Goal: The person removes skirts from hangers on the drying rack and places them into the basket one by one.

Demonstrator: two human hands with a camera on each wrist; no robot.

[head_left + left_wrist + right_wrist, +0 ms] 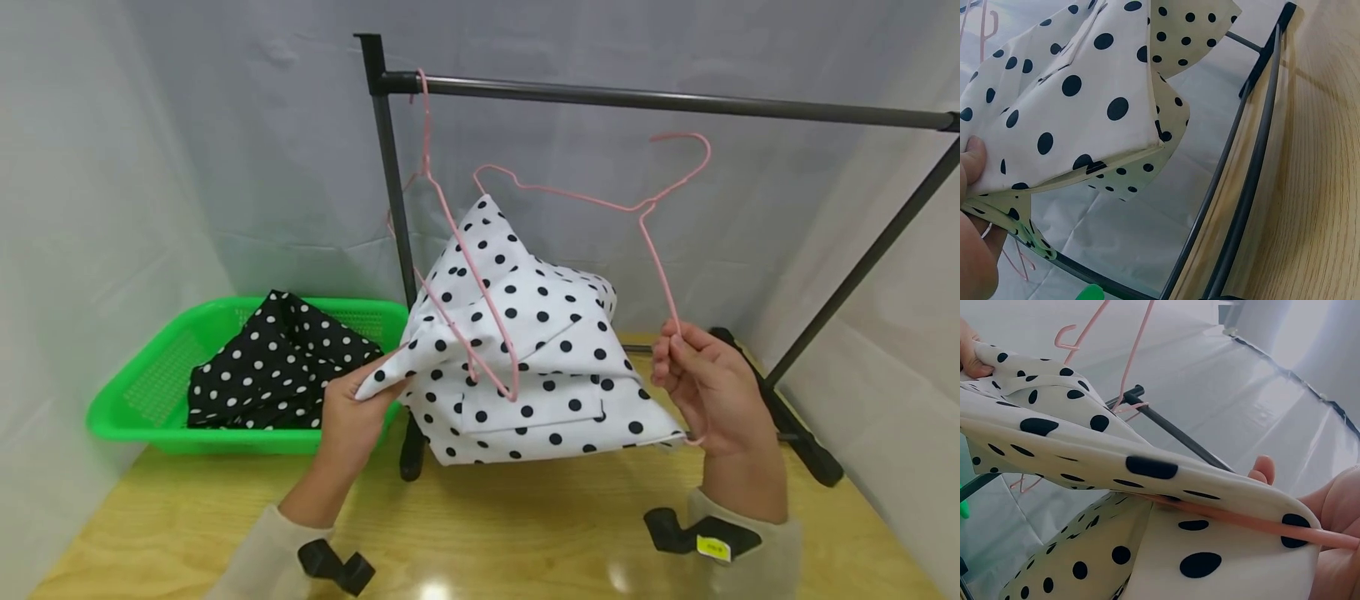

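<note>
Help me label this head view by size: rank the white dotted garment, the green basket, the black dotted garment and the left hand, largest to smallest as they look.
1. White dotted garment
2. Green basket, close behind; partly hidden, so unsure
3. Black dotted garment
4. Left hand

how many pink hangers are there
2. One pink hanger hangs from the left end of the rail, in front of the white dotted garment. The other pink hanger is held by the right hand, partly inside that garment. More may be hidden.
</note>
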